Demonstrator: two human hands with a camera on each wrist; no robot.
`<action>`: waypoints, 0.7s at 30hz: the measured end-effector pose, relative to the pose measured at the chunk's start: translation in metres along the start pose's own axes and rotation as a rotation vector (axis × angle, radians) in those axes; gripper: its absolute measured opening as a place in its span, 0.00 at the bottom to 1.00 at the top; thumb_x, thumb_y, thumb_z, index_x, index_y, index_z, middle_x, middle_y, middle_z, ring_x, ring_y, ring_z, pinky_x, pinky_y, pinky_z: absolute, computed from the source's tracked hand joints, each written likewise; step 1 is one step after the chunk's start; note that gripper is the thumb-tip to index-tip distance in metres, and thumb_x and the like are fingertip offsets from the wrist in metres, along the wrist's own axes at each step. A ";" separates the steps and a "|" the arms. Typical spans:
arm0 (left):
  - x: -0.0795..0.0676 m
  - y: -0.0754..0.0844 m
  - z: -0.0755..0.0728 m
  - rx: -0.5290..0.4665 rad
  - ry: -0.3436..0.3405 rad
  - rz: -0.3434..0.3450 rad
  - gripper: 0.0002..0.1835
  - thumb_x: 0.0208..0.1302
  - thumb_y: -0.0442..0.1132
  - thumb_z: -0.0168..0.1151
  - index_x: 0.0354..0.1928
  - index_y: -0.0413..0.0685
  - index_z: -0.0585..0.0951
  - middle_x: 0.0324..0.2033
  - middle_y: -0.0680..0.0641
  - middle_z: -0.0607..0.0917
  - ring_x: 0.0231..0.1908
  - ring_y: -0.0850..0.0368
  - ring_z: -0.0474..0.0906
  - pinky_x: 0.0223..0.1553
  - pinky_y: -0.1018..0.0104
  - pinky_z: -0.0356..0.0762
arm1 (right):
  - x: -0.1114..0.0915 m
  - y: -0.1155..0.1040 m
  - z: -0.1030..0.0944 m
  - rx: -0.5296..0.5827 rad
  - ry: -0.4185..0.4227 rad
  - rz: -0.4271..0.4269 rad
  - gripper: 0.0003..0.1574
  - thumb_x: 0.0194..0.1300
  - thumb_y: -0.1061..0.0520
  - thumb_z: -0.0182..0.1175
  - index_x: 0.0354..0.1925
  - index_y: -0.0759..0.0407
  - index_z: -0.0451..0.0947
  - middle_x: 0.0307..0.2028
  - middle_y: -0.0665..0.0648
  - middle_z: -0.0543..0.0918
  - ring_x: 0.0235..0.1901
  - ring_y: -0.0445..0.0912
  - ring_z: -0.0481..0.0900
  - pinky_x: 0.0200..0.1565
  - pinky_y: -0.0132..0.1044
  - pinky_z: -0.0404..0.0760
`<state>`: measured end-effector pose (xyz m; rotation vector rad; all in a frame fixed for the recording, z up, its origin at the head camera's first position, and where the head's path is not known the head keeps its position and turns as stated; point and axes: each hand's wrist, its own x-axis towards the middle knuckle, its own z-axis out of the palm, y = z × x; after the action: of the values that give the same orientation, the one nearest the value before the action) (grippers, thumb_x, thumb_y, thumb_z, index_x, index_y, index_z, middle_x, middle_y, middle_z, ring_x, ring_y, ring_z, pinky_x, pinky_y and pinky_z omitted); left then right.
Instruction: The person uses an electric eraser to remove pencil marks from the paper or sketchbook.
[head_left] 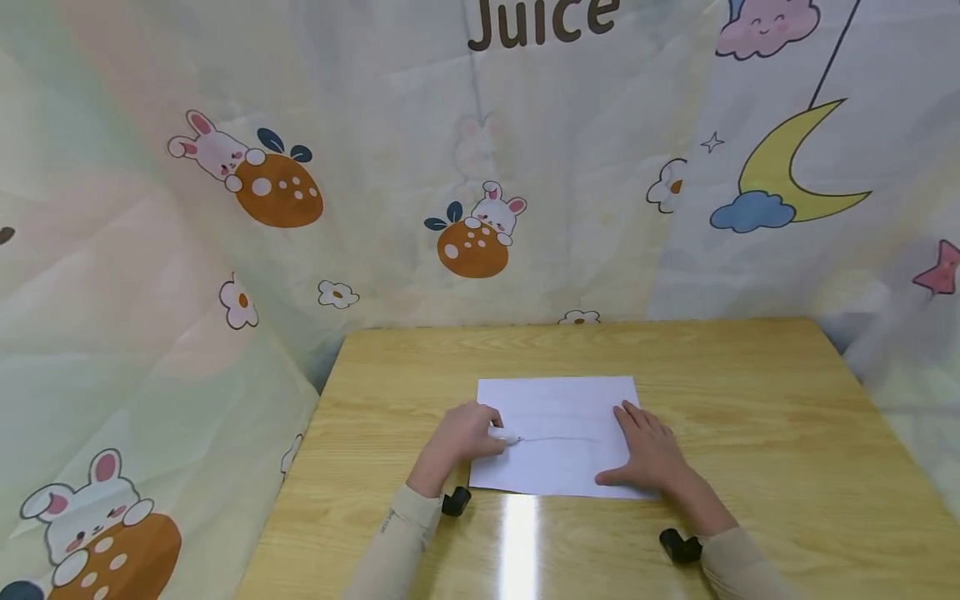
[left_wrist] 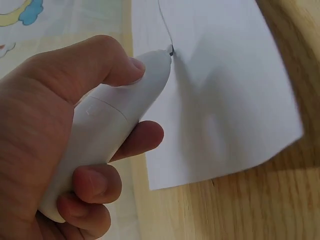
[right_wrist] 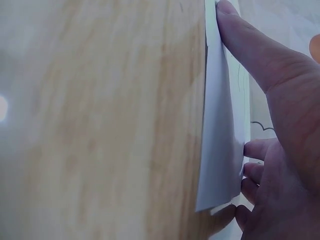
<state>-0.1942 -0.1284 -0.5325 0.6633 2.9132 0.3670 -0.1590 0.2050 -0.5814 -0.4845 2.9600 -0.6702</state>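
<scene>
A white sheet of paper [head_left: 555,471] lies on the wooden table. My left hand [head_left: 468,433] grips a white, rounded pen-like tool [left_wrist: 117,105], thumb on top near its front and fingers curled underneath. The tool's small dark tip touches the paper near its left side. From that tip a thin dark line [head_left: 558,438] runs right across the sheet; whether it is drawn or cut I cannot tell. My right hand [head_left: 648,446] rests on the paper's right side with fingers spread. In the right wrist view, the paper's near edge [right_wrist: 217,150] stands slightly off the table.
The wooden table [head_left: 750,417] extends around the sheet on all sides. A printed cloth [head_left: 390,167] hangs behind and beside it. Black wrist-worn pieces sit at the left wrist [head_left: 456,502] and right wrist [head_left: 681,546]. A light reflection shines on the table in front of the paper.
</scene>
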 end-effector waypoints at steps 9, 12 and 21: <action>0.001 0.003 0.000 -0.001 -0.044 0.038 0.10 0.46 0.50 0.67 0.31 0.57 0.85 0.24 0.60 0.79 0.22 0.63 0.70 0.23 0.68 0.69 | -0.001 0.000 0.002 -0.005 -0.004 0.008 0.81 0.33 0.19 0.68 0.70 0.70 0.57 0.69 0.72 0.57 0.66 0.69 0.53 0.57 0.71 0.54; 0.001 0.003 -0.001 0.010 -0.023 0.020 0.10 0.45 0.49 0.68 0.31 0.57 0.85 0.24 0.60 0.79 0.23 0.63 0.70 0.24 0.68 0.69 | -0.002 -0.001 0.001 -0.006 -0.006 0.009 0.81 0.34 0.19 0.68 0.70 0.70 0.57 0.69 0.72 0.57 0.66 0.69 0.53 0.57 0.71 0.55; 0.004 -0.001 -0.006 0.025 -0.056 0.033 0.11 0.47 0.50 0.68 0.33 0.56 0.86 0.25 0.59 0.80 0.25 0.62 0.72 0.26 0.67 0.70 | -0.001 -0.005 -0.003 -0.001 -0.006 0.004 0.80 0.34 0.20 0.69 0.70 0.70 0.57 0.69 0.72 0.57 0.66 0.69 0.54 0.57 0.71 0.55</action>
<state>-0.1990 -0.1287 -0.5267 0.7143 2.8619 0.3110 -0.1567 0.2025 -0.5767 -0.4800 2.9548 -0.6664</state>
